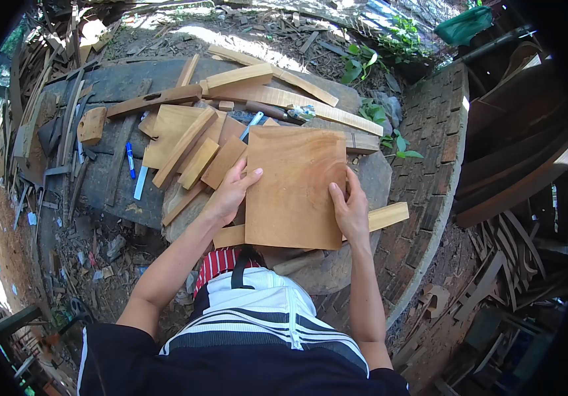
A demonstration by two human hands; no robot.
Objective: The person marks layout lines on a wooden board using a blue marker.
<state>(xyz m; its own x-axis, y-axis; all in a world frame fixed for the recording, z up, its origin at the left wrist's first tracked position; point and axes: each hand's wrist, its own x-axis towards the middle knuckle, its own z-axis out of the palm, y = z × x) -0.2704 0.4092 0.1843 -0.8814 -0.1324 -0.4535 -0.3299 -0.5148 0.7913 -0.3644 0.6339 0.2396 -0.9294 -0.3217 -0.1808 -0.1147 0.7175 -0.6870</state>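
Note:
A flat, nearly square wooden board (290, 191) with a curved grain pattern is held up in front of me. My left hand (231, 191) grips its left edge, the thumb lying on the face. On the right edge my right hand (351, 208) is closed the same way, its thumb also on the face. Beneath the board, a pale wooden strip (390, 216) sticks out to the right. Close to my left hand lie several short wood blocks, among them a light block (199, 163) and a brown one (224, 162).
A dark plank bench (112, 178) carries a blue marker (131, 160), a thin metal strip (141, 183), a slotted dark wooden piece (155, 100) and a rounded block (91, 125). Long wood strips (310, 105) lie at the back. A low brick wall (423, 152) curves along the right.

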